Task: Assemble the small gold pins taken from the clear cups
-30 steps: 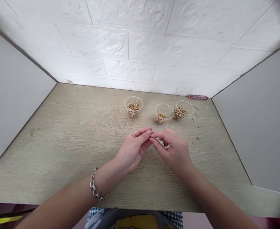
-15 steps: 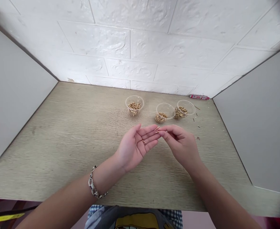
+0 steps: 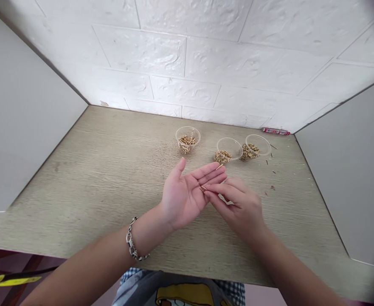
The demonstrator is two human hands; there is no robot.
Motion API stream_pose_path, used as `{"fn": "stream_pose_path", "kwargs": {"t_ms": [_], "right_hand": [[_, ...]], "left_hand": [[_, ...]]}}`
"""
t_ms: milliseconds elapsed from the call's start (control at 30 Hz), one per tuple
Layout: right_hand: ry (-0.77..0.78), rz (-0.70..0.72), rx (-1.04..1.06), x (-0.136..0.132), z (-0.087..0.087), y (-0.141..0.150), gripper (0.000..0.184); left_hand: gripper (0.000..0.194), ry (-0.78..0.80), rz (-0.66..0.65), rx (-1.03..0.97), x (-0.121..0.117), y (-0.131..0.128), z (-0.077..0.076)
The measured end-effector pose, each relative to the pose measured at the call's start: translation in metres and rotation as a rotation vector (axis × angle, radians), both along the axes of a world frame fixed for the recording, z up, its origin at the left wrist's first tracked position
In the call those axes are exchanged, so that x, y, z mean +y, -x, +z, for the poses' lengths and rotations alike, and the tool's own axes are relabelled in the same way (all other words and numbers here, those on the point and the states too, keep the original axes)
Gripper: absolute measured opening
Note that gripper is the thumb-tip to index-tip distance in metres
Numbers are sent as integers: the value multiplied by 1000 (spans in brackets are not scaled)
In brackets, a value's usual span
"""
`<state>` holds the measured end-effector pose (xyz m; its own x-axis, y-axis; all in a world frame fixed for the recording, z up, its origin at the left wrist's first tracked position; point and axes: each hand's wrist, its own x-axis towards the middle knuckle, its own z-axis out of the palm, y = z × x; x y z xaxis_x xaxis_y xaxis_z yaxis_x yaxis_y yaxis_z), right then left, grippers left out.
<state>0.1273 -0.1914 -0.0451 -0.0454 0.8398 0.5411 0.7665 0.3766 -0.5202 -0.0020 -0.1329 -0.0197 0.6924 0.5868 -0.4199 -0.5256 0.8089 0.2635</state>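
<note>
From where I stand, the person's left hand [image 3: 182, 199] lies palm up and wide open, fingers spread and thumb lifted, gripping nothing. The right hand [image 3: 240, 208] curls in beside it, its fingertips [image 3: 212, 191] pinched together on a short brass pin [image 3: 202, 188] that points toward the left palm. A second brass pin [image 3: 219, 166] shows just past the left fingers (whether it rests on them or sits apart, I can't tell from here). A pale scrap [image 3: 225, 199] pokes out beneath the right hand, too small and too hidden to name.

With a pin this thin, a pinch between the pads alone looks safest, with the open palm kept flat and close underneath to catch any slip.

Both hands hover above a wood-grain laminate tabletop [image 3: 78, 191]. Ahead of them stand three clear plastic cups, the left cup [image 3: 187, 127], the middle cup [image 3: 229, 138] and the right cup [image 3: 258, 135], each holding a heap of similar pins. Dark loose bits [image 3: 272, 160] lie to the right of the cups, and a red-and-white tube [image 3: 275, 131] lies at the foot of the white brick-pattern wall panel [image 3: 187, 72]. A chain bracelet [image 3: 132, 242] circles the left wrist
</note>
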Motion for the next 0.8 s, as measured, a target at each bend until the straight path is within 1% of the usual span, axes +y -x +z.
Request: {"fn": "stream_pose_path", "kwargs": {"t_ms": [233, 500, 667, 800], "right_hand": [[35, 72, -50, -1, 10, -9, 10], [62, 141, -124, 0, 10, -15, 19], [124, 180, -141, 0, 13, -16, 13], [109, 170, -160, 0, 14, -15, 14]], "left_hand": [[67, -26, -39, -25, 1, 2, -1], [68, -24, -82, -7, 0, 2, 1], [69, -15, -97, -5, 0, 1, -2], [69, -8, -98, -15, 0, 0, -3]]}}
